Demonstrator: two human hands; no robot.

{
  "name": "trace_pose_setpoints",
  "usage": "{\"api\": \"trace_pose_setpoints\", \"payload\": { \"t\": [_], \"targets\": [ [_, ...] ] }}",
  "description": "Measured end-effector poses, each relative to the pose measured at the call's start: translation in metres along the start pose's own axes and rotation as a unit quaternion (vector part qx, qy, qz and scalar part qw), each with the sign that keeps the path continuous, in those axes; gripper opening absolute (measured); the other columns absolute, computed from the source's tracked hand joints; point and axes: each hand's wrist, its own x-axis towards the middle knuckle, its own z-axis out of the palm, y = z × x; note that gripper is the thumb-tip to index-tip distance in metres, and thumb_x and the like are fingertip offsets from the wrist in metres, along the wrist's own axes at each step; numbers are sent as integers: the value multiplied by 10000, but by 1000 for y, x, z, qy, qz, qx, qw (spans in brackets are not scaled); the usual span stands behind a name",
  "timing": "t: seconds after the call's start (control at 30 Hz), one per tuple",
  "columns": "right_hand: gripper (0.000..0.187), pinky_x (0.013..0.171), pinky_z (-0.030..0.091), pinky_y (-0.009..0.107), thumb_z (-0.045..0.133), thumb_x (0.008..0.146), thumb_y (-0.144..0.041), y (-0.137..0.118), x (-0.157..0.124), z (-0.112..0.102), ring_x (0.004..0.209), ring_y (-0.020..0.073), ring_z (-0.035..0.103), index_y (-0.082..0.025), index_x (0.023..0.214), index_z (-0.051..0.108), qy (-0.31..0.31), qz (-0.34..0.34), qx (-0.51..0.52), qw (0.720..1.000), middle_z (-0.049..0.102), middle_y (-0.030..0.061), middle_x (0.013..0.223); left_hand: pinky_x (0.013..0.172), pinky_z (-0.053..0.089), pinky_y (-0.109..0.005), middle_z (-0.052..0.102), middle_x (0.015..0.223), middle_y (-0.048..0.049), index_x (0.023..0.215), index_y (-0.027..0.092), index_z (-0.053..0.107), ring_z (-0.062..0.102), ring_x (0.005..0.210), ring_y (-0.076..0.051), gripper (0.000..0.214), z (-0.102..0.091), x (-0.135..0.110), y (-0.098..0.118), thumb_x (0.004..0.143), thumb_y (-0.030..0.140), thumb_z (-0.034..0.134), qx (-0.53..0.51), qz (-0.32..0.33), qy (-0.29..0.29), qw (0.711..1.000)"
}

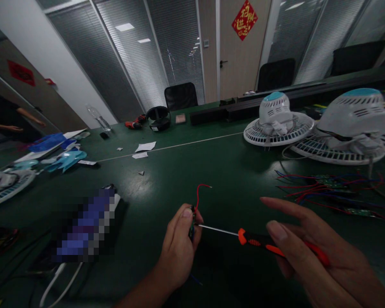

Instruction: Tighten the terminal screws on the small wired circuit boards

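Between the thumb and fingers of my left hand (179,246) is a small green circuit board (191,229), mostly covered by the fingers. A red wire (198,196) with a bare end rises from it, and a blue wire (196,279) shows below the hand. My right hand (317,252) holds a black and orange screwdriver (259,244), with the thumb on its handle and the index finger stretched out clear of it. The thin metal shaft points left, and its tip meets the board's edge beside my left fingers; the exact contact point is too small to tell.
Several wired circuit boards (330,182) lie at the right. Behind them, white fan housings (276,122) rest on the green table (179,167). A blurred-out device (86,226) with a white cable lies at the left. Farther back are paper scraps (145,146), a drill (134,123) and a bottle (99,117). A person (11,115) stands far left.
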Motion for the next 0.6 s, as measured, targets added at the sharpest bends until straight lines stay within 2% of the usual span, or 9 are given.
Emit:
{"api": "trace_pose_setpoints", "payload": {
  "t": [0.1,0.3,0.6],
  "targets": [
    [426,343,378,230,453,772,-553,-4,-1,0,349,126,485,-272,1081,544,9,-24,-13,1000,503,-68,417,425,313,-153,424,583,46,669,165,526,361,476,-67,319,0,-1,1,853,392,398,4,8,-6,1000],
    [403,364,381,240,434,795,-526,-4,-2,0,402,128,547,-278,1106,504,-6,-45,-19,999,597,-49,540,407,293,-151,416,567,53,683,167,517,358,451,-61,332,-1,-2,0,864,400,364,18,-6,-3,1000],
    [403,383,417,235,487,773,-500,-2,-2,1,439,131,584,-308,1127,475,7,-47,4,999,654,-47,629,374,256,-163,368,484,71,679,178,496,302,391,-68,324,1,-1,3,870,376,324,44,2,-8,999]
  ]
}}
